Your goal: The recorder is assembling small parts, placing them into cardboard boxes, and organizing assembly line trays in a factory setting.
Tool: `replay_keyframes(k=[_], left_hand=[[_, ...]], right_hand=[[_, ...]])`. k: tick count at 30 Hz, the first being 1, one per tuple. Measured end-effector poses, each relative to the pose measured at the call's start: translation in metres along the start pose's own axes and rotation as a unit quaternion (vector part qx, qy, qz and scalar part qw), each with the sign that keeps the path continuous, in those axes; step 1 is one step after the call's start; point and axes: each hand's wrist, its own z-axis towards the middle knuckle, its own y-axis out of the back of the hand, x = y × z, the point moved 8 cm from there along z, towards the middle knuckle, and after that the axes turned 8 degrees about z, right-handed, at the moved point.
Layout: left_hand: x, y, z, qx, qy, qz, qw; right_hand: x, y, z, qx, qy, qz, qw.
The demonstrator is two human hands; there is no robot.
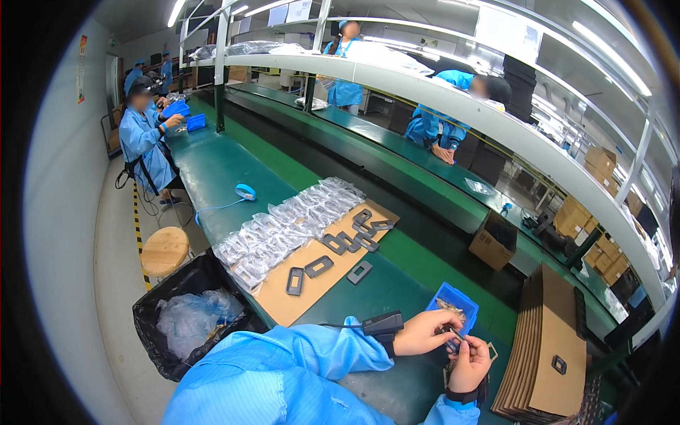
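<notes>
My left hand [423, 334] and my right hand [470, 364] meet at the near right of the green bench. Between their fingertips they pinch a small, thin part [458, 337], dark with a pale edge; its kind is too small to make out. Just beyond the fingers stands a blue bin [464, 300] holding small pale pieces, partly hidden by my left hand. Beside my right hand a light-coloured frame piece [493, 352] shows. Farther left, several dark rectangular frames [319, 266] lie on a cardboard sheet [283, 312], and one grey frame [359, 273] rests on the bench.
Rows of clear-bagged parts [283, 225] cover the sheet's far side. A black-lined waste box [152, 340] and wooden stool [165, 251] stand left. Cardboard sheets [542, 347] stand upright at right. A blue strap [245, 191] lies on the bench [219, 166]. Other people work beyond.
</notes>
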Motion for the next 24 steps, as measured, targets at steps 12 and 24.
replay_keyframes(k=[12,24], left_hand=[[0.019,0.009,-0.006,-0.140,0.032,0.021,0.989],[0.025,0.020,0.008,-0.051,0.033,0.125,0.990]], right_hand=[[0.026,-0.009,-0.018,0.031,0.191,-0.145,0.970],[-0.007,-0.016,-0.004,0.093,0.037,-0.010,0.995]])
